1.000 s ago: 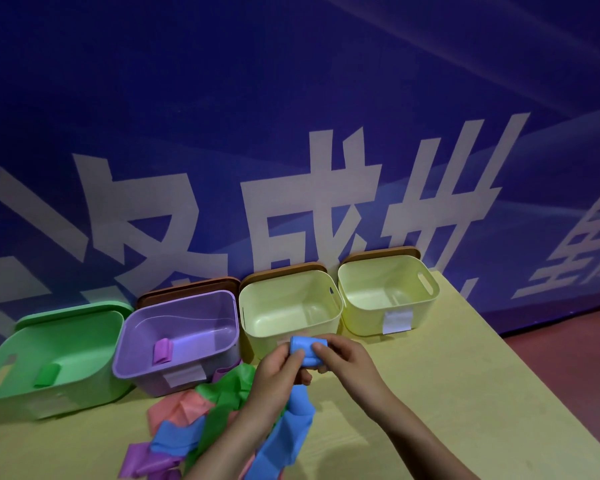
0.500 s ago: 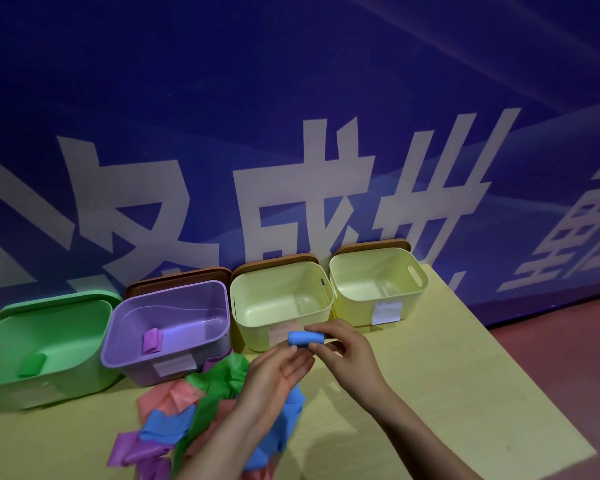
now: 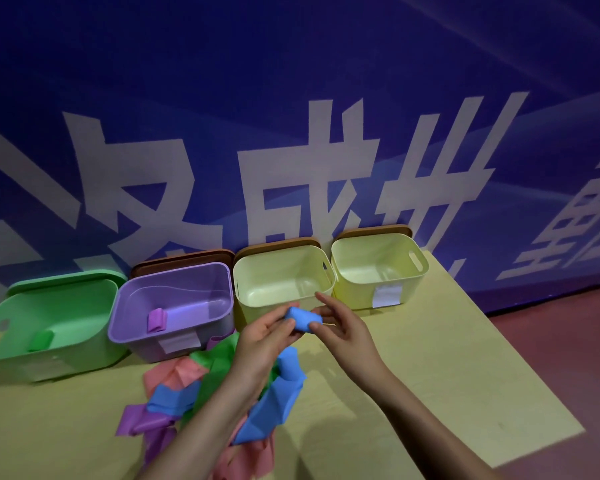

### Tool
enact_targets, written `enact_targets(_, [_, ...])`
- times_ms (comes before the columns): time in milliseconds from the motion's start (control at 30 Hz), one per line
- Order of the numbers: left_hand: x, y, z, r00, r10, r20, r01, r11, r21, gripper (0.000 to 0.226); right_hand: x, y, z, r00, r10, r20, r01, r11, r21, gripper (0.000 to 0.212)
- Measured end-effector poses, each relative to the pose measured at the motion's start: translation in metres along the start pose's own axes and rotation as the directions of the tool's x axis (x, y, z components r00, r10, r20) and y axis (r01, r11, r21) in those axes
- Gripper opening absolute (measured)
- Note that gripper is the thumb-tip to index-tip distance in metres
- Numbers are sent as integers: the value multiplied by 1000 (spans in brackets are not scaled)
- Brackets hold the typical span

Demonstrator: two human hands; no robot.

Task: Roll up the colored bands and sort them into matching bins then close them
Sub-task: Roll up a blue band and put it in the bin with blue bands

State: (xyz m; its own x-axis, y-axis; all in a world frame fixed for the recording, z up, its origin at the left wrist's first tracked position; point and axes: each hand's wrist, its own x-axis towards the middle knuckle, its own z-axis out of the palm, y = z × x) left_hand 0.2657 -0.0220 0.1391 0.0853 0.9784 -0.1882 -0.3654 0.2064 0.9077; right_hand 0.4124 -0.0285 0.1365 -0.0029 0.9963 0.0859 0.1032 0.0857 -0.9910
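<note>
1. Table (image 3: pixel 413 393) of pale yellow carries everything, pushed against a blue banner (image 3: pixel 291 98) with large white characters.
2. Four open bins stand in a row at the back: a green bin (image 3: pixel 94 344) at far left, a purple bin (image 3: pixel 125 323) beside it, then two pale yellow bins, the nearer (image 3: pixel 246 306) in the middle and the farther (image 3: pixel 413 289) at right. Brown lids (image 3: pixel 181 259) lean behind three of them, a green lid behind the green one.
3. Loose bands (image 3: pixel 187 375) in pink, green, blue and purple lie heaped on the table in front of the purple bin.
4. One rolled purple band (image 3: pixel 157 319) lies in the purple bin, one rolled green band (image 3: pixel 40 340) in the green.
5. Left hand (image 3: pixel 260 344) holds the blue roll (image 3: pixel 303 318) from below, fingers curled round it, the unrolled blue tail (image 3: pixel 271 407) trailing down to the heap.
6. Right hand (image 3: pixel 340 327) pinches the roll's other end with thumb and curled fingers, forefinger stretched out above.
7. Judging from the long tail, rolling is only partly done; the next move calls for more winding, keeping the roll tight, before choosing a bin. No bin here is plainly blue, so the labels need checking.
</note>
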Motion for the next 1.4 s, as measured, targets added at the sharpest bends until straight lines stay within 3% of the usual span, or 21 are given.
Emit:
enact_targets(167, [1,-6,12,1000,-22,20,22,1000,2,26,-6,-2,-12,999,-11,34,16,987,-158,15])
enact_targets(300, [8,-7,32,998,-18,55,15,999,43,23,-9,-2,-23,996,-79,-33,70,971,-228,9])
enact_targets(433, [17,-14,50,994,-77,80,75,997,29,22,-13,3,-40,992,-59,-115,37,981,-190,9])
enact_targets(567, [20,-24,69,981,-153,123,166,981,-100,21,-14,9,-57,987,-30,-158,3,986,-167,11])
enact_targets(700, [31,-29,88,973,-180,144,207,958,-197,21,-6,8,-74,963,27,-267,-28,1000,0,20])
enact_targets(833, [44,-31,107,973,-200,113,224,935,-274,21,16,13,-89,891,273,-363,-197,952,234,23])
enact_targets(967, [64,-46,125,982,-190,-14,177,934,-311,28,40,23,-96,843,438,-311,-321,875,362,25])
enact_targets(1167, [99,-58,145,988,-151,-38,146,983,-112,30,87,34,-115,825,464,-322,-306,846,437,11])
enact_targets(1400, [164,-64,153,994,-98,-46,105,977,187,12,165,58,-143,799,511,-316,-378,836,398,22])
